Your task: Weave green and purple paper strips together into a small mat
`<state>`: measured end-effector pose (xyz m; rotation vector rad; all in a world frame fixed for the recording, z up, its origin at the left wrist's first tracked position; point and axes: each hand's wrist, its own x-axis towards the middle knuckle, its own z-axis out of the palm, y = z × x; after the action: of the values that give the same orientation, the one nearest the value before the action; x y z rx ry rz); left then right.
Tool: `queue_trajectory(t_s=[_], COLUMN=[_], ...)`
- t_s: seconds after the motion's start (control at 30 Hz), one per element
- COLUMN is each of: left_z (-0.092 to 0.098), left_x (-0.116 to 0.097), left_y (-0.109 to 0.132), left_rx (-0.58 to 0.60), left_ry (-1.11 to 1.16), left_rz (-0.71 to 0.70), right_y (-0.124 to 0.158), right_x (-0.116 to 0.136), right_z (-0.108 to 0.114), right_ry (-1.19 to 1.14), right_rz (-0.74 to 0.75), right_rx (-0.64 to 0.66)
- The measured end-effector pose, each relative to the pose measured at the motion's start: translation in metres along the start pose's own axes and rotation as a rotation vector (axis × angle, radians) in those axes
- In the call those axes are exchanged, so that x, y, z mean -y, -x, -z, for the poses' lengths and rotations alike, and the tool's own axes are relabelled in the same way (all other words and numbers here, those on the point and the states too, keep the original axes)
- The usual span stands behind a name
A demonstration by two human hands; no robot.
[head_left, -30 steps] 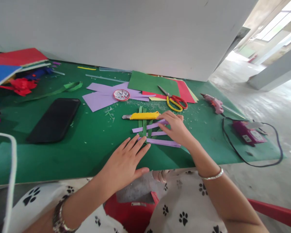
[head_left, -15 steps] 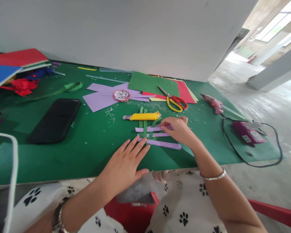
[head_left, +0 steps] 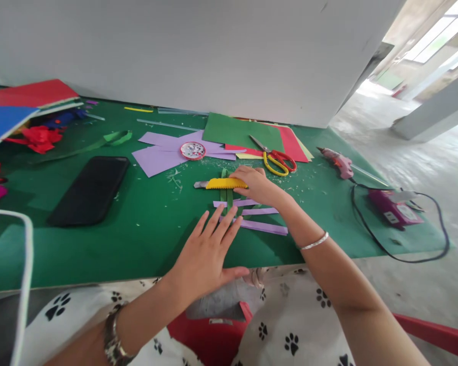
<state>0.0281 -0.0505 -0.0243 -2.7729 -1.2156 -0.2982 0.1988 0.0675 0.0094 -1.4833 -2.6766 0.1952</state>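
Observation:
My left hand (head_left: pixel 204 254) lies with fingers spread, fingertips on the left ends of the lilac paper strips (head_left: pixel 265 227). These strips cross several upright green paper strips (head_left: pixel 229 197) in a small lattice. A yellow utility knife (head_left: pixel 224 183) lies across the upper part of the green strips, blade pointing left. My right hand (head_left: pixel 257 184) has its thumb and fingers closed around the right end of the knife's handle, hiding that end. The right parts of the lilac strips show below my right wrist.
Scissors (head_left: pixel 277 160) lie on coloured paper sheets (head_left: pixel 240 131) behind the knife. Lilac paper (head_left: pixel 158 160) bears a small round dish (head_left: pixel 193 150). A black phone (head_left: pixel 89 190) is at left. At right are a pink glue gun (head_left: pixel 339 163), its cable and a purple power box (head_left: pixel 393 208).
My right hand has left the lilac strips and moved up and left onto the utility knife's handle. My left hand's fingers have spread a little and shifted slightly right.

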Motion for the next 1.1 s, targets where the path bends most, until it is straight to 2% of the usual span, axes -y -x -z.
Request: queue_trajectory(t_s=[0.23, 0.37, 0.5, 0.6, 0.67, 0.73, 0.77, 0.83, 0.9, 1.0, 1.1], left_z=[-0.006, -0.008, -0.006, -0.006, -0.006, -0.006, -0.007, -0.006, -0.005, -0.004, -0.003], left_x=[0.004, 0.002, 0.002, 0.003, 0.003, 0.004, 0.004, 0.004, 0.005, 0.006, 0.006], left_y=[-0.005, -0.005, -0.006, -0.006, -0.006, -0.005, -0.004, -0.003, -0.001, 0.0, 0.0], left_rx=[0.024, 0.054, 0.082, 0.091, 0.084, 0.073, 0.069, 0.072, 0.082, 0.103, 0.12], left_ry=[0.045, 0.08, 0.079, 0.071, 0.072, 0.074, 0.074, 0.069, 0.066, 0.077, 0.093], left_rz=[0.103, 0.104, 0.099, 0.093, 0.087, 0.081, 0.078, 0.072, 0.067, 0.058, 0.052], right_y=[0.004, 0.01, 0.023, 0.032, 0.037, 0.038, 0.038, 0.036, 0.033, 0.029, 0.029], right_x=[0.0, -0.011, -0.037, -0.053, -0.056, -0.052, -0.047, -0.036, -0.025, -0.014, -0.01], right_z=[-0.001, 0.007, 0.017, 0.019, 0.018, 0.018, 0.019, 0.021, 0.023, 0.024, 0.024], right_ry=[-0.021, -0.117, -0.045, 0.09, 0.156, 0.165, 0.129, -0.032, -0.171, -0.188, -0.172], right_rz=[0.013, 0.005, -0.184, -0.379, -0.432, -0.366, -0.285, -0.055, 0.117, 0.12, 0.035], right_rx=[-0.022, -0.14, -0.281, -0.258, -0.224, -0.228, -0.233, -0.179, -0.019, 0.201, 0.287])
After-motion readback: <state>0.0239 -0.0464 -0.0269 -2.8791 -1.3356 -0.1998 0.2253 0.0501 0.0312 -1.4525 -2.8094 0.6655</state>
